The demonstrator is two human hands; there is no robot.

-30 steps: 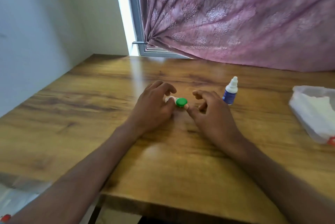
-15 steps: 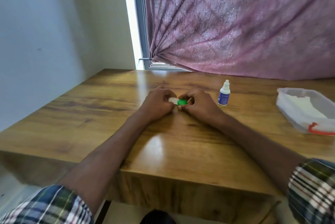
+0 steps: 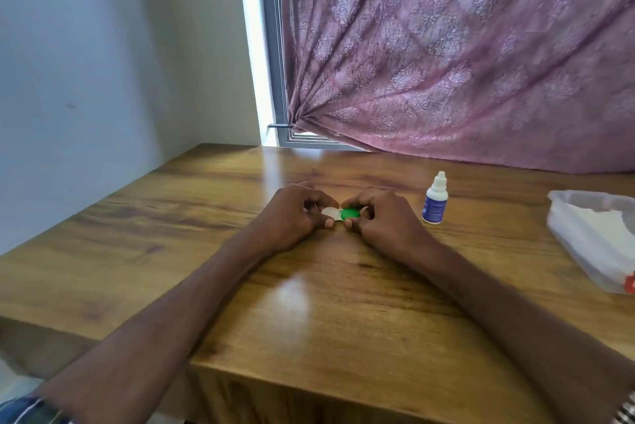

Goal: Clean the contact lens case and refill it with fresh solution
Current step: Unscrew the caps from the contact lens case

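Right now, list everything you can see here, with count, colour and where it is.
contact lens case: one, white cap and green cap, table centre, between both hands
solution bottle: one, white with blue label, upright, right of the case
plastic container: one, clear, white contents, table's right edge
table: one, brown wood
curtain: one, mauve, behind the table
window frame: one, grey, left of the curtain
left hand: grips the white-capped side
right hand: grips the green-capped side

A room in a home, probably a bedroom or study corner. A wood-grain tabletop (image 3: 171,234) is pushed against a plain pale wall (image 3: 86,63), under a window (image 3: 271,46) draped with a patterned mauve curtain (image 3: 464,63). A small dropper bottle (image 3: 435,198) and a plastic tub (image 3: 594,238) with what looks like tissue suggest personal care.
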